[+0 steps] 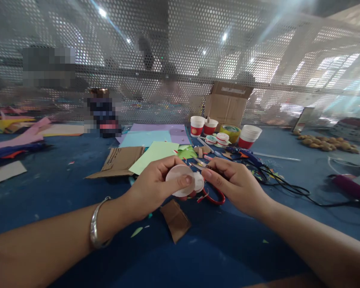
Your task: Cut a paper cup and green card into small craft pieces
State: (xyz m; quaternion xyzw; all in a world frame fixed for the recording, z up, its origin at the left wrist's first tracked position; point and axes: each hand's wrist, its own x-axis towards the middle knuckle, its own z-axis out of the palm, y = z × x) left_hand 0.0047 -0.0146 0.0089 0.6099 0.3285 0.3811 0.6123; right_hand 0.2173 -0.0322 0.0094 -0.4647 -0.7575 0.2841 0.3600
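My left hand point(156, 184) is closed round a small white and red paper cup point(181, 178), its round white base facing me, thumb pressed on the base. My right hand point(233, 182) is closed too, its fingertips pinching a small white round piece point(199, 182) against the cup's side. Both hands hover just above the blue table point(78, 168). Red-handled scissors point(214, 198) lie under the right hand. A brown cardboard scrap point(175, 220) lies below the hands. A silver bangle point(96, 226) sits on my left wrist.
Behind the hands lie green paper point(154, 156), flat cardboard point(120, 160), blue and purple sheets point(156, 136), paper cups point(197, 125), stacked cups point(248, 136), a tape roll point(230, 131), a black cable point(287, 186), a cardboard box point(227, 104). A perforated screen point(180, 60) closes off the table's far edge.
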